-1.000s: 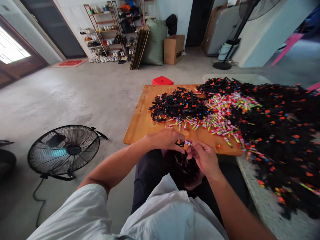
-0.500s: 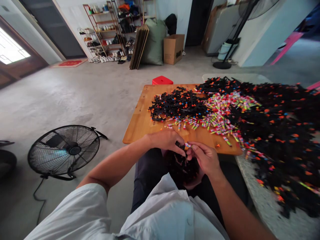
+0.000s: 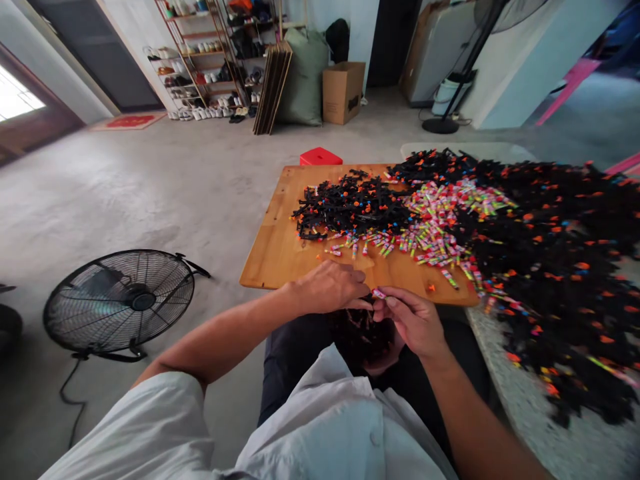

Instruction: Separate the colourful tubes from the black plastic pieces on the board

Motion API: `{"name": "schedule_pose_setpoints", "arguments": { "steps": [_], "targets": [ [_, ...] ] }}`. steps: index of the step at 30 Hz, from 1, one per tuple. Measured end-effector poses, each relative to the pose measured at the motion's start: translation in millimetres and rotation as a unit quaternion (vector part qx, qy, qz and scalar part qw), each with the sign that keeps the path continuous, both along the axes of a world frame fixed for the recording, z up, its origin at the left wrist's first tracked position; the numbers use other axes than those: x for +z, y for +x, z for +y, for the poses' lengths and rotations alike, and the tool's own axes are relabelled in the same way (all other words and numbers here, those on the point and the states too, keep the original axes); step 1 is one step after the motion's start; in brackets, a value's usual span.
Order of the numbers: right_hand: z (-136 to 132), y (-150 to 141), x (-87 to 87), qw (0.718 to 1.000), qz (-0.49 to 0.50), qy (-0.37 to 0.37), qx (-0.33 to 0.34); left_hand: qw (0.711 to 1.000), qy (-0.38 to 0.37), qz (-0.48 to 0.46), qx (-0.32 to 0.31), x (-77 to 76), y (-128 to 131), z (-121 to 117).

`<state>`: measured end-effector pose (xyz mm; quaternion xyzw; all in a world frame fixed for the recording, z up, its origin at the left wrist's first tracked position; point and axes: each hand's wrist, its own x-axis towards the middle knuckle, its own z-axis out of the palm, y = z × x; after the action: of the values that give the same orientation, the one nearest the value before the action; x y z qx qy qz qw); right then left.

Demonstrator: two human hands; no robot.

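Observation:
Over my lap, just off the wooden table's near edge, my two hands almost meet. My right hand (image 3: 414, 321) pinches a small pink-and-white tube (image 3: 379, 293) between thumb and fingertips. My left hand (image 3: 333, 287) is closed beside the tube's left end, fingers curled; what it grips, if anything, is hidden. Beneath both hands, a container (image 3: 385, 368) with dark contents sits between my thighs. Ahead, a pile of small colourful tubes (image 3: 435, 223) lies next to a heap of black plastic pieces with orange and blue tips (image 3: 357, 203).
The wooden table (image 3: 270, 247) adjoins a speckled stone surface (image 3: 530, 407) under a larger black heap (image 3: 565, 267). A red stool (image 3: 320, 157) stands behind. On the floor at left is a fan (image 3: 120, 300). A cardboard box (image 3: 343, 93) and shoe racks (image 3: 200, 60) line the wall.
My left fingers have closed together; before, thumb and fingers were apart around something dark. The tube in my right hand has tilted slightly. The view has shifted a little.

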<state>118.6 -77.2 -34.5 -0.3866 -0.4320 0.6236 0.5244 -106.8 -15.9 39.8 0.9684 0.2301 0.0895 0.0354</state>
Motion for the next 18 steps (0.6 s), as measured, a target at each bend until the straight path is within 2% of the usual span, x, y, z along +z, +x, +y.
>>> {"name": "schedule_pose_setpoints", "arguments": {
  "steps": [4, 9, 18],
  "targets": [
    [-5.0, 1.0, 2.5, 0.998, 0.057, -0.025, 0.014, 1.0, 0.0, 0.023, 0.016, 8.9, 6.4, -9.2],
    [-10.5, 1.2, -1.6, 0.996, 0.082, -0.043, 0.012, 0.999, -0.021, 0.04, 0.016, 16.0, 11.9, -11.5],
    [-12.4, -2.9, 2.5, 0.999, 0.024, -0.044, -0.01, 0.998, -0.049, 0.035, 0.0, 7.0, 7.1, -8.3]
  ]
}}
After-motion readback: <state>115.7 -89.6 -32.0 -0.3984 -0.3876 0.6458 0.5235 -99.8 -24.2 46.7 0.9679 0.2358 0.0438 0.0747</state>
